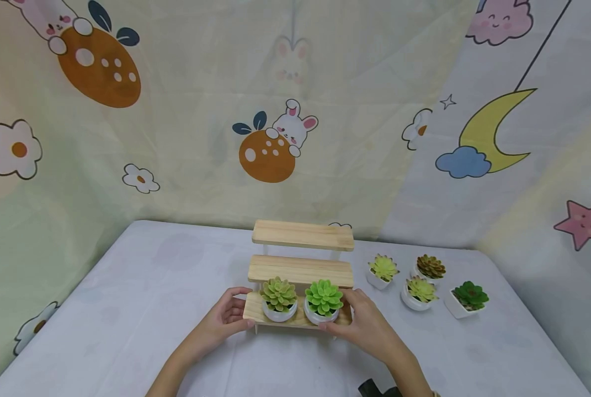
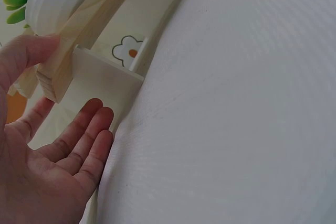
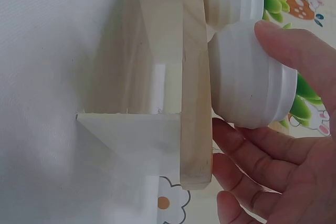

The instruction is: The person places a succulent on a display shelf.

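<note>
A three-tier wooden plant stand (image 1: 301,270) with pale side supports stands on the table. On its lowest board sit two round white pots, a yellow-green succulent (image 1: 278,294) at left and a bright green succulent (image 1: 324,298) at right. My left hand (image 1: 230,314) pinches the left end of that board between thumb and index finger; in the left wrist view its other fingers (image 2: 97,153) are loosely bent beside the support. With the thumb in front and fingers behind, my right hand (image 1: 362,322) grips the bright green succulent's white pot (image 3: 252,77), which rests on the board.
Right of the stand are several more potted succulents: a yellow-green one (image 1: 383,268), a brown one (image 1: 430,267), another yellow-green one (image 1: 421,290) and a dark green one (image 1: 470,296). A black object (image 1: 374,389) lies at the front edge. Patterned cloth (image 1: 186,138) hangs behind the table.
</note>
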Motion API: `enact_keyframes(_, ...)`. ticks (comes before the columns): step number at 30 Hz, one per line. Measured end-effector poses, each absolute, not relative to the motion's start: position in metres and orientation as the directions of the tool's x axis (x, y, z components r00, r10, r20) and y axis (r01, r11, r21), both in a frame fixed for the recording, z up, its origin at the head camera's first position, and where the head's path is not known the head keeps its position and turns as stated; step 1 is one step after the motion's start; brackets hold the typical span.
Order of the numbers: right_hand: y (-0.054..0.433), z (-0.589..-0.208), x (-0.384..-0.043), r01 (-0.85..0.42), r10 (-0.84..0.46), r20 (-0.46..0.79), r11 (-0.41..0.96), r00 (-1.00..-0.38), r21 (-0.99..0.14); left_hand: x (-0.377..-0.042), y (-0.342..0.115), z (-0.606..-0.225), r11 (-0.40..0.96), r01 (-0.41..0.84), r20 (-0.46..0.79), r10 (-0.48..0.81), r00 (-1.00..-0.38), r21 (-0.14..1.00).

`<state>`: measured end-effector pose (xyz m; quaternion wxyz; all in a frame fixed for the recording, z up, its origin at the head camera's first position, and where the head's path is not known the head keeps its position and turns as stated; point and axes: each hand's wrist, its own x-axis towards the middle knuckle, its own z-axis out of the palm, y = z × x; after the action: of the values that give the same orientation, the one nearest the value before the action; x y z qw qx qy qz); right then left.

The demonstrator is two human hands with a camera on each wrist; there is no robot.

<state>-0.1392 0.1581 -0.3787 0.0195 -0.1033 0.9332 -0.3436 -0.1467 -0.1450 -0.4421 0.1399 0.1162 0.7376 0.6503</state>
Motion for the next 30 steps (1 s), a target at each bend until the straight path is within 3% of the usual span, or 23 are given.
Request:
enact_keyframes(13,0.161,-0.378,-0.140,-0.198,-0.239,0.030,0.722,-0.971,-0.663,-0.146,-0.145,-0.441,0.138,-0.018,-0.066,0.349,-0.935,0.990)
enact_keyframes(22,0.173,-0.368,-0.139,-0.300,-0.331,0.076,0.702,-0.940,-0.646,-0.147,-0.146,-0.441,0.138,-0.007,-0.056,0.353,-0.934,0.990)
enact_keyframes(30,0.198,-0.352,-0.134,-0.251,-0.248,0.096,0.730,-0.964,-0.635,-0.147,-0.145,-0.440,0.134,-0.016,-0.063,0.356,-0.932,0.991)
